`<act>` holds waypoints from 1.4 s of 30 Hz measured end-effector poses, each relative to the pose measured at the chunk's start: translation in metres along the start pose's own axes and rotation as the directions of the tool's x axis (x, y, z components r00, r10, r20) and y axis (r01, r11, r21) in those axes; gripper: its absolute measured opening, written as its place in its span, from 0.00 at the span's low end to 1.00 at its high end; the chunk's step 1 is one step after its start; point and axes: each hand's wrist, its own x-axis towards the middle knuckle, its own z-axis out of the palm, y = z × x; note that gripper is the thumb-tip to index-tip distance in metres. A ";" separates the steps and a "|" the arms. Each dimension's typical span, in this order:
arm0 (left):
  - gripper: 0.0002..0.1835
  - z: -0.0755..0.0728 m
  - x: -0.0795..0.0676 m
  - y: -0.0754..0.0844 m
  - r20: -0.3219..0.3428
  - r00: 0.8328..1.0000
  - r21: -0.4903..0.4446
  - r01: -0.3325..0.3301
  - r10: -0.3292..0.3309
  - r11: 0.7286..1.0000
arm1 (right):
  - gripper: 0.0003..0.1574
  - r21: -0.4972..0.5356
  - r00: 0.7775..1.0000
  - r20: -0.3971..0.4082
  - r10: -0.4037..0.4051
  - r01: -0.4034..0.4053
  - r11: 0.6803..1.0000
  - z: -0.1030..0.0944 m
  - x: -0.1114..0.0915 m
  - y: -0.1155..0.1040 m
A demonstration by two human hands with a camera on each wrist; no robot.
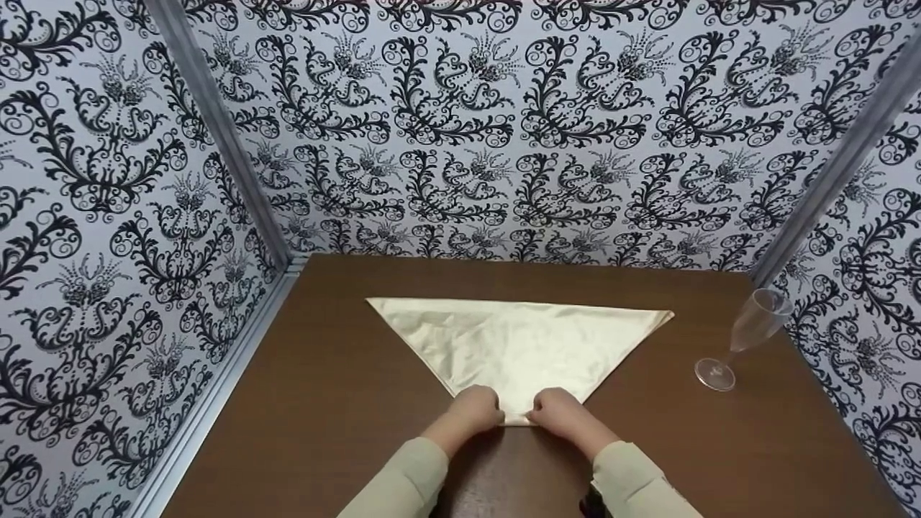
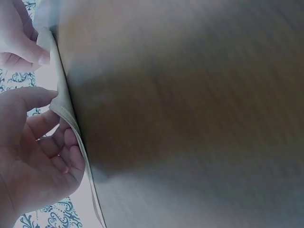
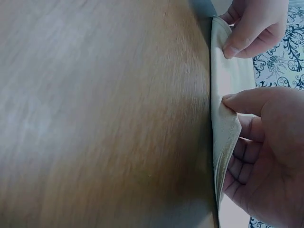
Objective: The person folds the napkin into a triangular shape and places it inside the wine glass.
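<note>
A cream cloth napkin [image 1: 518, 345] lies on the brown table, its long straight edge at the back and its sides narrowing toward me. The near tip is turned up into a short flat fold [image 3: 222, 71]. My left hand [image 1: 475, 409] pinches the left end of that fold between thumb and fingers. At the right end, my right hand [image 1: 561, 411] pinches it the same way, thumb on top and fingers beneath the cloth. Between the two hands a short stretch of folded edge shows. Both wrist views show the layered cloth edge along the curled fingers.
On the right side of the brown table [image 1: 324, 403] stands a clear stemmed glass [image 1: 755, 320]. Patterned black-and-white panels [image 1: 460, 129] rise behind and at both sides, with grey metal posts [image 1: 223, 129] at the corners.
</note>
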 end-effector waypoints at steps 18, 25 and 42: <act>0.11 0.000 0.008 0.000 -0.037 0.996 -0.004 0.080 -0.080 0.997 | 0.14 -0.114 0.998 -0.062 -0.028 0.021 0.993 -0.003 0.000 0.005; 0.10 0.006 0.005 0.011 -0.169 0.985 0.261 0.002 0.044 0.965 | 0.09 -0.166 0.986 -0.086 -0.144 0.128 0.978 -0.003 -0.001 0.005; 0.08 0.009 -0.009 0.018 -0.064 0.958 0.588 -0.191 0.280 0.786 | 0.22 -0.598 0.713 -0.103 -0.693 0.513 0.616 -0.003 -0.008 0.006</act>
